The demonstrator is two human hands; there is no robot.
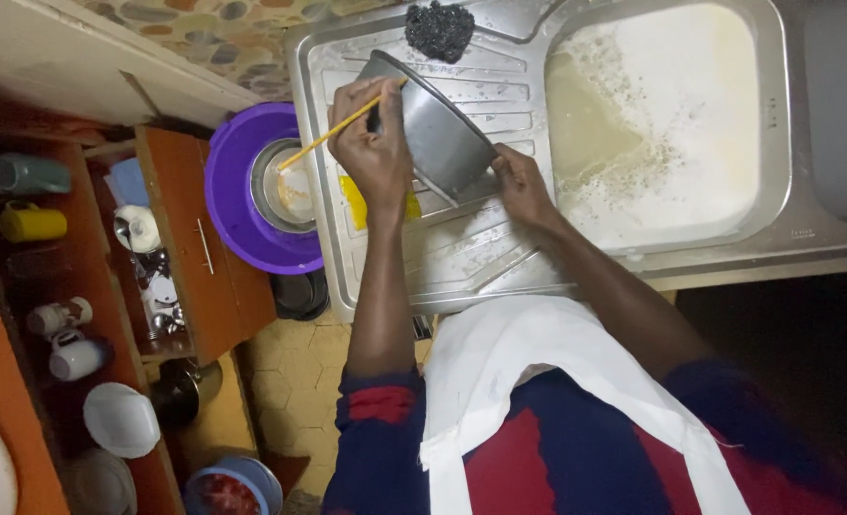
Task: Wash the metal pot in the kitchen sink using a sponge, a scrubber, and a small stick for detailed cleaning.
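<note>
Far left: open orange-brown cupboard shelves (90,286) are showing crockery. A teal jar (28,175) and a yellow mug (32,223) are lying near the top, two white mugs (69,336) lower down, then a white bowl (121,420). A blue bowl (234,484) is sitting on the tiled floor below.

Moving right: a purple basin (237,205) is standing just beside the sink unit's left edge, with a small metal bowl (285,188) sitting inside it.

Left hand (374,143) is closing around the rim of a tilted metal bowl (433,129), and a thin yellow stick-like utensil (333,133) is crossing the fingers and pointing out over the basin. Cannot tell whether that hand is pinching the stick as well as the bowl.

The bowl is being held tilted above the ribbed draining board (461,248), opening turned away from camera. A yellow sponge (355,202) is lying on the board under the left wrist. A black scouring pad (439,29) is resting at the board's far edge.

Right hand (521,186) is gripping the bowl's lower right edge, fingers curling under.

Right: sink tub (776,114) is holding cloudy, foamy water.

Foreground: white apron over a red and navy top.
</note>
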